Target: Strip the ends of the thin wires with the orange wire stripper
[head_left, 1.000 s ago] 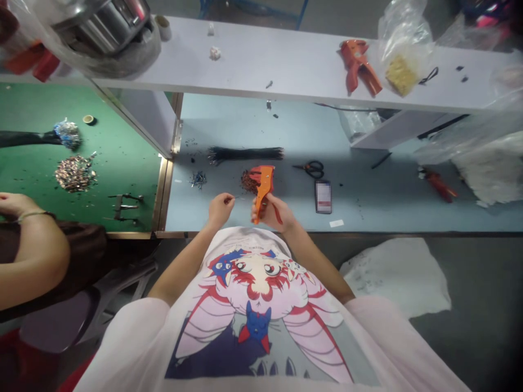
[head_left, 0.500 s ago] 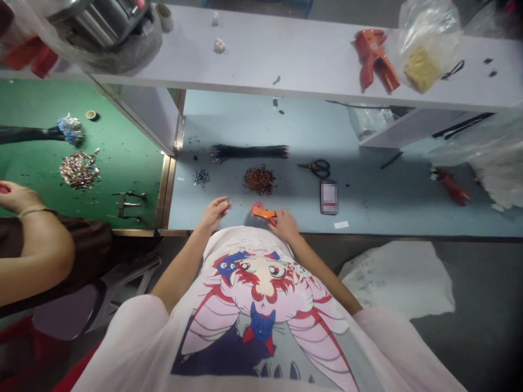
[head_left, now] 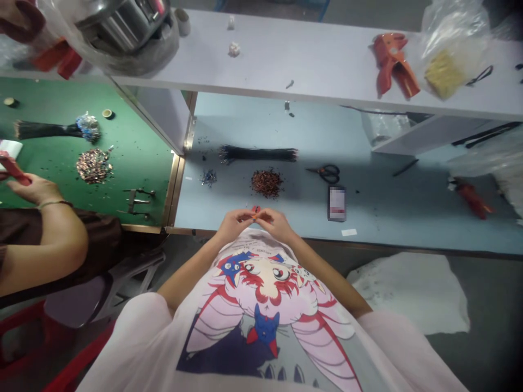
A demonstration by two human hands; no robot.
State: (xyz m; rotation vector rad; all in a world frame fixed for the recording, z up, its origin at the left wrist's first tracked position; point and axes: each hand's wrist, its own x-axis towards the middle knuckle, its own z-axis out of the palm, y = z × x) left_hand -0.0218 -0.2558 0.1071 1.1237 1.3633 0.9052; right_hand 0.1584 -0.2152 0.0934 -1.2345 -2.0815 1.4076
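Observation:
My right hand (head_left: 278, 222) is closed round an orange wire stripper (head_left: 256, 209); its head shows just beyond my fingers and most of its body is hidden. Against it, fingertip to fingertip, my left hand (head_left: 235, 224) is closed in a pinch, and what it holds is too small and covered to make out. Both hands are at the front edge of the blue bench, close to my shirt. Past them lies a heap of small copper-brown pieces (head_left: 267, 182), with a bundle of black wires (head_left: 259, 154) behind it. Left of the heap is a small pile of bluish-silver pieces (head_left: 208, 178).
Black-handled scissors (head_left: 329, 173) and a phone (head_left: 337, 203) lie to the right. Red-handled pliers (head_left: 472, 198) are farther right. A white shelf (head_left: 261, 60) crosses above the bench, bearing another orange tool (head_left: 394, 62). At left, a co-worker's arm (head_left: 44, 239) works over a green bench.
My left hand has moved right, and the two hands now meet at the stripper, which is more hidden. The view has shifted slightly left. The co-worker's red tool has come into view.

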